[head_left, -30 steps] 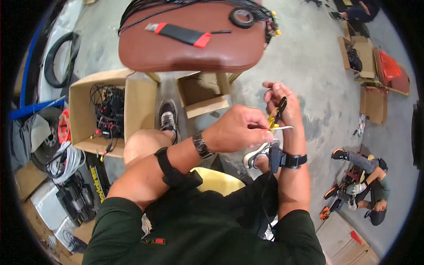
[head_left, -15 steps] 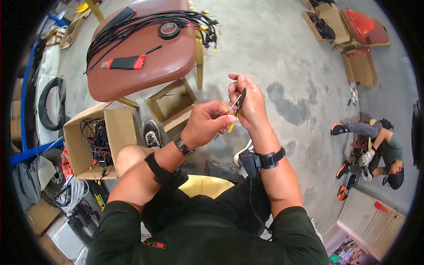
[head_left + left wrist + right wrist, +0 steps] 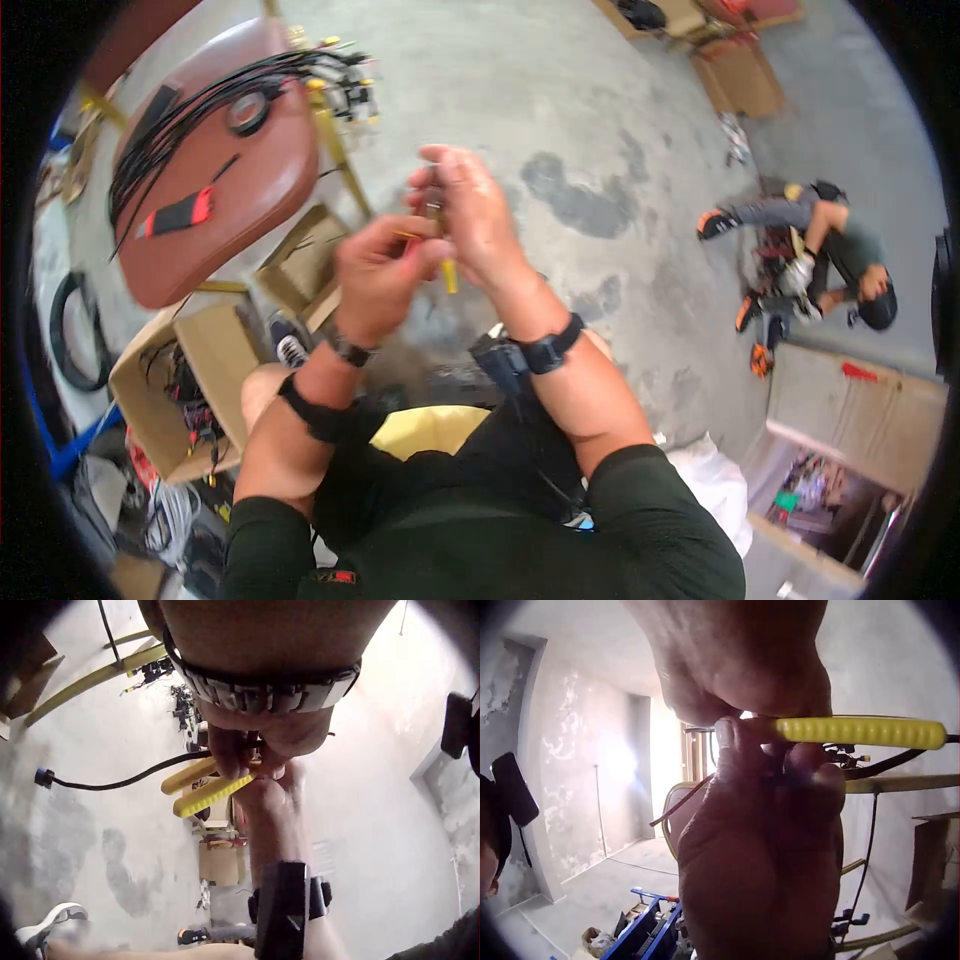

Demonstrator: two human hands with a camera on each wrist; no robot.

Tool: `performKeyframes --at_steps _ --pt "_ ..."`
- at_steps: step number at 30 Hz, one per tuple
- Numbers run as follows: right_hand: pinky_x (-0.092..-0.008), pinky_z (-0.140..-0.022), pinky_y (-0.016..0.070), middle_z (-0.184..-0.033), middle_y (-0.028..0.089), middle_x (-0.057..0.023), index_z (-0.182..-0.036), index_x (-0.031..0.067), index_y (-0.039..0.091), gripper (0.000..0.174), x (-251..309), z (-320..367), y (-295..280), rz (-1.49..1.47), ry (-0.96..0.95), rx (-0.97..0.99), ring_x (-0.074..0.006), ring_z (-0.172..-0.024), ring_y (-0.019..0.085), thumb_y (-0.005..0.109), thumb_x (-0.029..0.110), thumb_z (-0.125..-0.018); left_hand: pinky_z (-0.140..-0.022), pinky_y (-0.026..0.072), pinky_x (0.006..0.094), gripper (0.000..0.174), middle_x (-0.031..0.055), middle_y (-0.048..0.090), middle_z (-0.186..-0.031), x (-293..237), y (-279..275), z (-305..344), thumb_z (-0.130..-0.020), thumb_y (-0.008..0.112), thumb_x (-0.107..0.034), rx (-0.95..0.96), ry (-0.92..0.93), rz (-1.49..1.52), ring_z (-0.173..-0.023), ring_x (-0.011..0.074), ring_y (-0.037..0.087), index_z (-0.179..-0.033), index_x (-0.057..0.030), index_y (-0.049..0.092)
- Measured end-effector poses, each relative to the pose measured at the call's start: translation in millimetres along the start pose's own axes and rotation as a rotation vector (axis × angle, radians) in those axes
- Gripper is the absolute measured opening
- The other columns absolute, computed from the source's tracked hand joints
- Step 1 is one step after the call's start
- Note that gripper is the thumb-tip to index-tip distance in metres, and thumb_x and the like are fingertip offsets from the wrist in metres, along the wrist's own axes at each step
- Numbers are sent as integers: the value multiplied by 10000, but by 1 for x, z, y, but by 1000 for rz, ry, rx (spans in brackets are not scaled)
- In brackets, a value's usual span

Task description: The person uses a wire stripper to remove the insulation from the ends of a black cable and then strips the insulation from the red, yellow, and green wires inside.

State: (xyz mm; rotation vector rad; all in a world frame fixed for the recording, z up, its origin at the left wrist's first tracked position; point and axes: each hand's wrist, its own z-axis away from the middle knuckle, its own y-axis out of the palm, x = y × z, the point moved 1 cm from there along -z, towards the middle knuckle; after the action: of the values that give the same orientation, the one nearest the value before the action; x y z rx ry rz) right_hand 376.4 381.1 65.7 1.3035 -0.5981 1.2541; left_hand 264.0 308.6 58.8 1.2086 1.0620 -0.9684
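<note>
In the head view, my right hand holds yellow-handled pliers. My left hand is close against it, thumb and fingers pinching a thin wire. The left wrist view has both yellow handles sticking out past the fingers. Beside them runs a black cable that ends in a small plug. In the right wrist view a thin reddish wire end pokes out by the left thumb, and one ribbed handle extends the other way. Fingers hide the pliers' jaws.
A brown chair seat carries black cables, a tape roll and a black-and-red tool. Cardboard boxes stand below it. Another person sits at the right. A yellow seat shows between my legs.
The head view has swung, so the chair sits further left. The hands have drawn together, and the pliers' dark jaws, visible before, are now mostly covered by fingers.
</note>
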Motion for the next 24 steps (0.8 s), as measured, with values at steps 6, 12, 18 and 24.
performKeyframes --at_steps 6,12,18,24 --pt "-316 -937 482 -1143 620 -140 -1411 1 440 660 -3 1 -12 505 -75 246 -206 -1064 596 682 364 -917 -590 518 236 141 55 675 -773 -12 -21 -28 -888 723 -94 -155 -150 169 -671 111 638 -929 28 664" --pt "-296 -925 491 -1213 608 -122 -1448 -52 370 739 -10 4 -12 267 127 382 -171 -1075 593 749 147 -846 -669 556 260 139 69 699 -870 1 -34 -22 -889 700 -72 -110 -197 203 -739 135 671 -967 37 665" --pt "-264 -863 510 -1141 627 -72 -1413 -73 388 633 4 5 -17 121 158 257 -116 -995 607 699 91 -887 -765 575 297 176 114 706 -1018 -12 -22 -26 -935 597 -10 2 -129 459 -869 154 684 -1088 44 663" --pt "-280 -810 536 -1080 648 -46 -1231 33 539 346 13 7 -16 4 156 191 -128 -922 636 676 160 -940 -887 564 366 234 186 686 -1124 -3 -20 -27 -953 594 -34 68 23 478 -1028 248 672 -1171 46 625"
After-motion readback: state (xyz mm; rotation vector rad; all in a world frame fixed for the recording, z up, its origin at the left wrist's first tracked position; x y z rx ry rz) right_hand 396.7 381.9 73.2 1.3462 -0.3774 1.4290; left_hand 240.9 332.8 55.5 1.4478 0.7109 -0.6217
